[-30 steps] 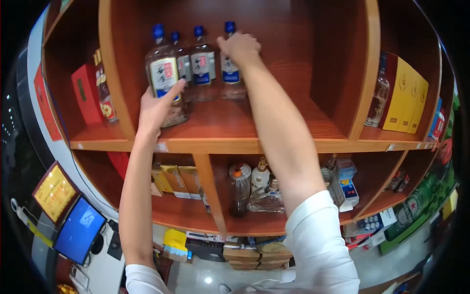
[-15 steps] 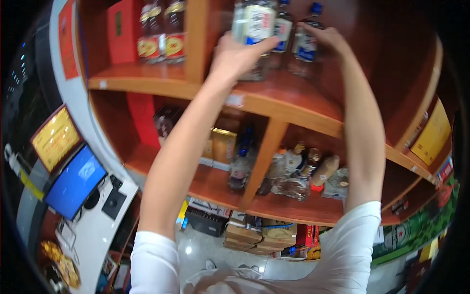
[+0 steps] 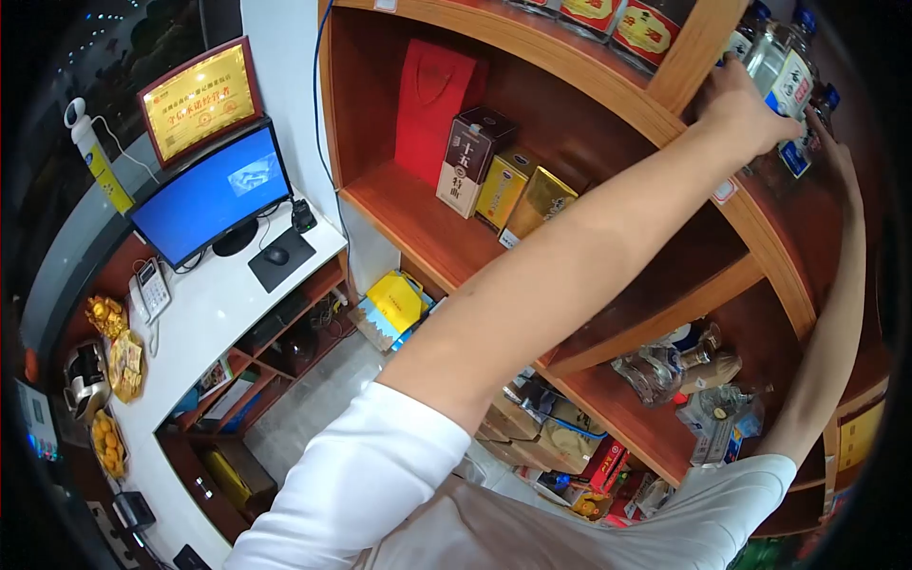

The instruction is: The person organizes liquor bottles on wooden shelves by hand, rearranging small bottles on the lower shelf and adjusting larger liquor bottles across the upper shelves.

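At the upper right, my left hand [image 3: 746,112] is wrapped around a clear glass bottle [image 3: 771,59] with a white and blue label, held at the front of the upper shelf. Just to its right, my right hand [image 3: 831,144] closes against the side of another glass bottle [image 3: 796,160] with a blue and white label; some of its fingers are hidden. More blue-capped bottles are crowded behind, partly covered by my left hand and its bottle.
The wooden shelf [image 3: 532,43] holds red-labelled bottles [image 3: 646,33] above, with a red gift bag [image 3: 432,109] and boxed liquor [image 3: 472,157] below. Clear bottles [image 3: 651,370] lie lower right. A white desk [image 3: 214,356] with a monitor [image 3: 214,199] stands left.
My view has swung left, so the desk and lower shelf show more fully and both hands now appear farther right. My left hand still grips its bottle, and my right hand stays at the neighbouring one.
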Available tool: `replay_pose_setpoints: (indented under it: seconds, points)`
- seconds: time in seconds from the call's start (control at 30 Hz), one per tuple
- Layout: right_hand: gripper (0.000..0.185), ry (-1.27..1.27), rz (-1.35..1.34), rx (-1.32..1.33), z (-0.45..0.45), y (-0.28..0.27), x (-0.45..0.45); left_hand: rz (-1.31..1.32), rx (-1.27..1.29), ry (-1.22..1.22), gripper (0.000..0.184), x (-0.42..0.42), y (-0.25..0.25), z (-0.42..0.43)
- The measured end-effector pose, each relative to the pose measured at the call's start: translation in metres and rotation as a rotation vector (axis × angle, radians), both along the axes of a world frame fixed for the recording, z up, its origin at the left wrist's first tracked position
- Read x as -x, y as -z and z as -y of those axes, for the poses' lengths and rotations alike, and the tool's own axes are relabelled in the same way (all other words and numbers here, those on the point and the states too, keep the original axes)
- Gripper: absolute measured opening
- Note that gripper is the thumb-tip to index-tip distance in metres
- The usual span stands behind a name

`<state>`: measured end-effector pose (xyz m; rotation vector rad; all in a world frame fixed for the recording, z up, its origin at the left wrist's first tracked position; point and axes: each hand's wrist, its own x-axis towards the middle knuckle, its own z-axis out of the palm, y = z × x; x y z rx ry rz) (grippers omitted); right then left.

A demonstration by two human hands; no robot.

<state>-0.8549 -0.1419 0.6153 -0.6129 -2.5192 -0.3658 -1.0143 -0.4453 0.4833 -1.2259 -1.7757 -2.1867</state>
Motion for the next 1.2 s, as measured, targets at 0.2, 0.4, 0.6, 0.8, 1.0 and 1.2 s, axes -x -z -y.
replay_pose_setpoints:
  seconds: [0.2,0.4,0.6,0.8,1.0,1.2]
  points:
    - [0.092,0.171,0.131,-0.252,0.01,-0.011,-0.009,0.097,-0.036,0.144,0.119,0.0,-0.002,-0.002]
    - [0.063,0.032,-0.314,-0.022,0.075,-0.041,-0.005,0.057,-0.043,0.048,0.116,0.0,0.0,-0.016]
    - [0.073,-0.194,-0.455,0.565,0.271,0.028,0.054,-0.116,-0.035,-0.209,0.078,-0.014,-0.002,-0.03]
    - [0.062,-0.207,-0.538,0.367,0.298,0.041,0.054,-0.015,0.198,0.414,0.077,0.006,-0.018,0.035]
    - [0.033,-0.306,-0.504,0.294,0.268,0.034,0.011,-0.235,-0.103,0.18,0.104,0.007,-0.001,0.001]
    - [0.079,0.021,-0.531,0.14,0.196,0.029,-0.051,-0.206,0.078,0.307,0.104,0.002,-0.005,0.018]
